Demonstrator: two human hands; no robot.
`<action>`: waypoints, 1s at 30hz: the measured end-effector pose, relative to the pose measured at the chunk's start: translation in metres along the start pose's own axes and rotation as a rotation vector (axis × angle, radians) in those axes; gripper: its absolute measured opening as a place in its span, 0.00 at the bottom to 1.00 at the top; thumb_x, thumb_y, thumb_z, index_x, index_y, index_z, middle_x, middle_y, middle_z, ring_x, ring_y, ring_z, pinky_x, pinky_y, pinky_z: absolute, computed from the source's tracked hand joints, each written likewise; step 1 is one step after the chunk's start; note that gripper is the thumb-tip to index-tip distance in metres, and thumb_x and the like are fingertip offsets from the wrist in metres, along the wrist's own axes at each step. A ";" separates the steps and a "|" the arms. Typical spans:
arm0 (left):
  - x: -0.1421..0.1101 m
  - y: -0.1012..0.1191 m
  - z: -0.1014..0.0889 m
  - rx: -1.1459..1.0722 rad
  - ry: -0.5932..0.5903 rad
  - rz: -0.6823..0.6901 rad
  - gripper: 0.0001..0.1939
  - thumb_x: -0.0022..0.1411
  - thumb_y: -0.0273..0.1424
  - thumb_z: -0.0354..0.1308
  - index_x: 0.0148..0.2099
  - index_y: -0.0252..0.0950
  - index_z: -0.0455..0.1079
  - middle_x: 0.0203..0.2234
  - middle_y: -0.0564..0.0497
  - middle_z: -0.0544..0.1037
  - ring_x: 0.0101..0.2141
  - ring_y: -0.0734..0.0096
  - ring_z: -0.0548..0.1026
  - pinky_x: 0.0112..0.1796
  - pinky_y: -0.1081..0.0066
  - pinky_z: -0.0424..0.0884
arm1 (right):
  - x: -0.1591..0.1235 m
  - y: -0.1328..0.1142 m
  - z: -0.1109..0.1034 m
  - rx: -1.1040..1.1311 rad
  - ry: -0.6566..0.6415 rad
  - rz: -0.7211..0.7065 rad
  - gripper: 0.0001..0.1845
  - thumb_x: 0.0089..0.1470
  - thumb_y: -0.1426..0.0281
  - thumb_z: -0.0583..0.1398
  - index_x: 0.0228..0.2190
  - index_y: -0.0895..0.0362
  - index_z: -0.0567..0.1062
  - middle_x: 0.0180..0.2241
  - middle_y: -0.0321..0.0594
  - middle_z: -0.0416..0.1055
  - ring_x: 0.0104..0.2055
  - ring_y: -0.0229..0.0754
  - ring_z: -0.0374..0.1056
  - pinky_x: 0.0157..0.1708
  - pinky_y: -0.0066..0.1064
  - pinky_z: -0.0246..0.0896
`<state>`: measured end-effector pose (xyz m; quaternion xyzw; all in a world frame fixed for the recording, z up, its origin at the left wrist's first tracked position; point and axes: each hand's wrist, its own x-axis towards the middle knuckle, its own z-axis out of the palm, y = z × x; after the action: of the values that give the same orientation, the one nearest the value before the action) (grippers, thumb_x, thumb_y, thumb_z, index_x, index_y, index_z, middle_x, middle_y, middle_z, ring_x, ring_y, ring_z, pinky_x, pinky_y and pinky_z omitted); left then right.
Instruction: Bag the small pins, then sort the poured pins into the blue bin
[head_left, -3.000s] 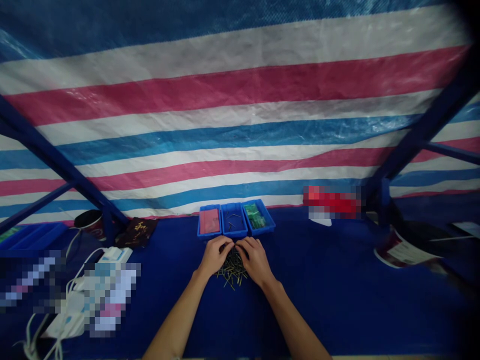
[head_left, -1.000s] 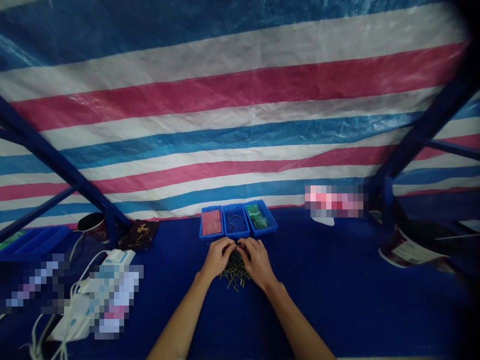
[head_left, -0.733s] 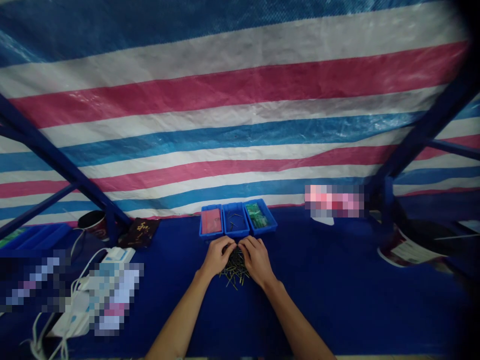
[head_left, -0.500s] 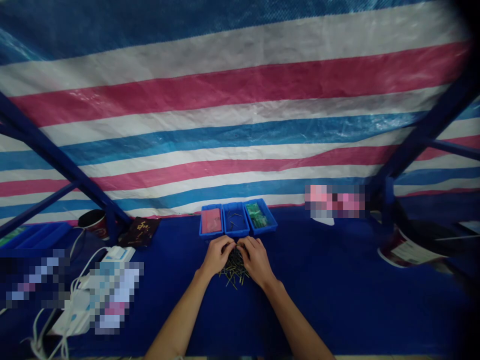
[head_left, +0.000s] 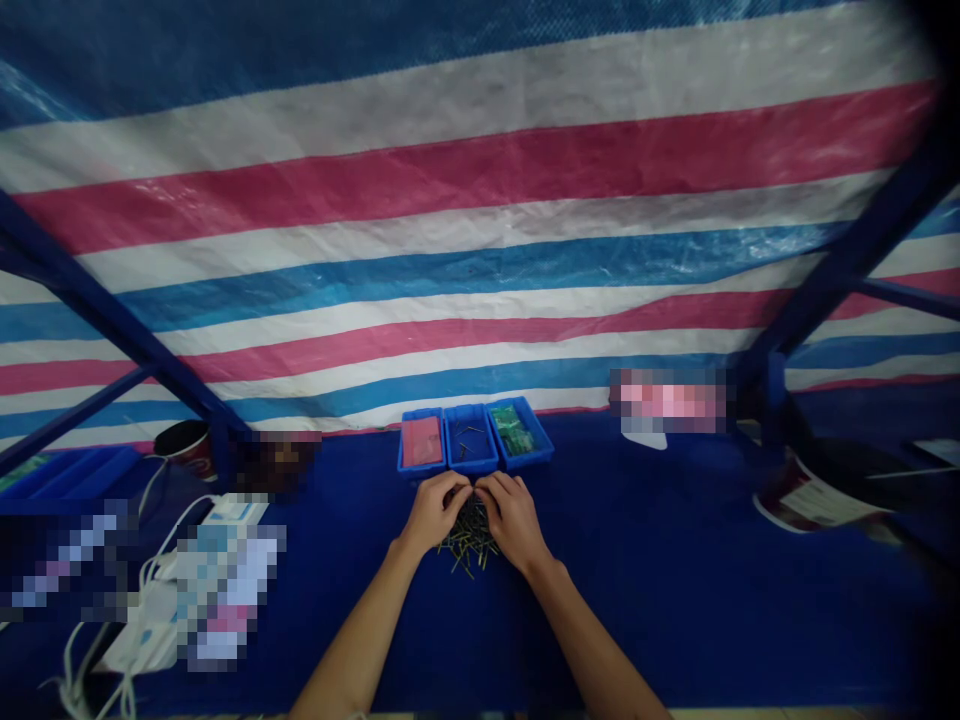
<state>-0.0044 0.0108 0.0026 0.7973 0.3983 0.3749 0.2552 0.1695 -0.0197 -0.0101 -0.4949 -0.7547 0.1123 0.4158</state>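
A heap of small thin dark pins (head_left: 466,540) lies on the blue table cover (head_left: 660,580). My left hand (head_left: 431,512) and my right hand (head_left: 512,518) rest over the far side of the heap. Their curled fingertips meet above it, pinched together on something too small to make out. Just beyond the hands stand three small blue bins in a row. The left bin (head_left: 421,444) holds something pink, the middle bin (head_left: 470,442) a few loose pins, and the right bin (head_left: 520,433) green parts.
A striped red, white and blue tarp (head_left: 465,230) hangs close behind the bins. Blue frame bars slant at left (head_left: 112,330) and right (head_left: 840,270). White cables and a power strip (head_left: 225,515) lie front left, near a dark cup (head_left: 186,440). A round container (head_left: 810,495) sits right.
Both hands stay on the heap of pins, with only small finger movements. The view has shifted slightly.
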 end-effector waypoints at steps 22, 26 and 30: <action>0.001 0.001 -0.001 -0.038 0.003 0.017 0.15 0.71 0.35 0.51 0.35 0.34 0.73 0.28 0.49 0.75 0.29 0.70 0.71 0.35 0.72 0.66 | 0.001 -0.001 -0.001 -0.004 -0.025 -0.017 0.10 0.69 0.72 0.51 0.39 0.54 0.72 0.36 0.40 0.73 0.38 0.43 0.68 0.40 0.35 0.52; 0.001 0.000 -0.001 -0.044 0.004 0.026 0.16 0.71 0.34 0.51 0.34 0.34 0.74 0.27 0.49 0.75 0.30 0.70 0.71 0.36 0.72 0.67 | 0.000 -0.002 -0.001 -0.044 -0.041 -0.018 0.12 0.69 0.72 0.50 0.36 0.54 0.72 0.34 0.39 0.73 0.37 0.43 0.67 0.39 0.35 0.52; 0.001 -0.002 -0.001 -0.036 0.020 0.019 0.16 0.71 0.34 0.51 0.32 0.34 0.73 0.26 0.50 0.74 0.29 0.70 0.71 0.35 0.72 0.66 | 0.001 -0.005 -0.002 -0.058 -0.056 -0.031 0.13 0.70 0.71 0.49 0.37 0.55 0.72 0.34 0.40 0.73 0.37 0.43 0.67 0.40 0.35 0.52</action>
<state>-0.0057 0.0126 0.0015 0.7926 0.3863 0.3922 0.2621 0.1676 -0.0223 -0.0055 -0.4917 -0.7766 0.0977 0.3817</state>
